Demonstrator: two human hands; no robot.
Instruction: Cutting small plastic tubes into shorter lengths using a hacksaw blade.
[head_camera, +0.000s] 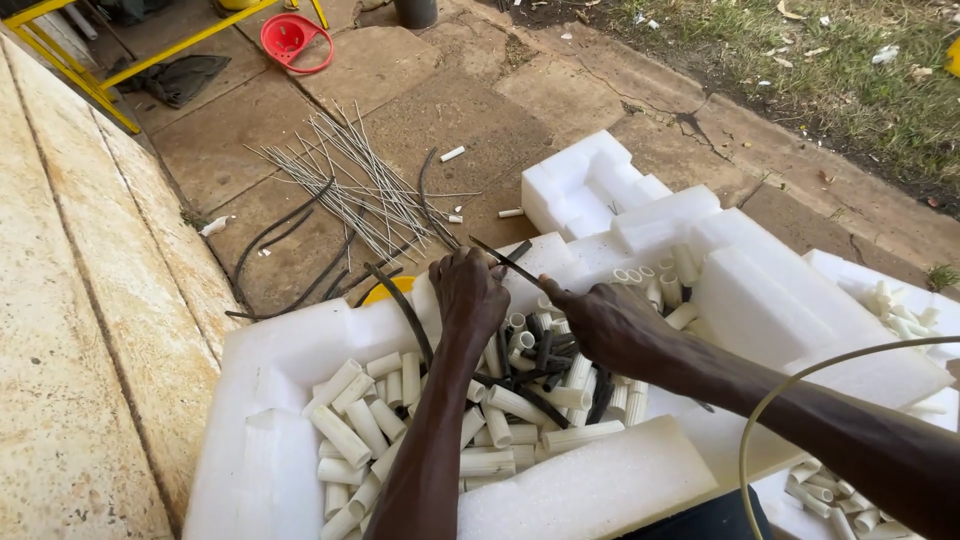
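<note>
Two hands over white foam tray (290, 350), both closed on one thin dark strip (503, 260). Left hand (468, 295) fisted, pinching strip's near end at fingertips; right hand (610, 325) curled, thumb and forefinger clamped on same strip just beside left's grip. Strip bridging the two grips, free end angling up and away past left knuckles. Exact finger contact on right partly hidden, cannot tell how much strip sits inside. Directly below both grips: pile of short white tube pieces (365, 420) mixed with black strip offcuts (545, 360), touching underside of wrists. Curved black hose piece (405, 310) just left of left wrist, resting on tray edge. Beyond grips, on paving: bundle of thin metal rods (355, 185) and loose black cables (285, 240), well apart from hands. Foam block (590, 185) beyond right hand. Pale cord loop (790, 400) arcing over right forearm. Red round thing (293, 40) far beyond.
</note>
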